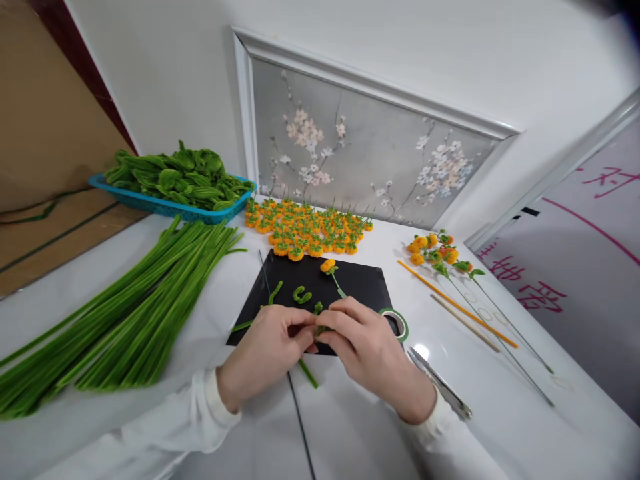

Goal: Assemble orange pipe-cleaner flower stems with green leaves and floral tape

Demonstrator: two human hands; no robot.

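Fingertips of my left hand and my right hand meet over a black mat, both pinching a short green pipe cleaner. My fingers hide most of it; a curled tip shows above them. On the mat beyond, a curled green pipe cleaner piece lies apart, and a bent one is left of it. An orange pompom-like flower on a green stem lies just past my right hand. A green pipe cleaner end and a thin dark wire show below my hands.
Long green pipe cleaners spread at left. A blue tray of green leaf shapes stands behind them. Several orange flower heads crowd the back. At right are green tape, scissors, an orange pipe cleaner and flower stems.
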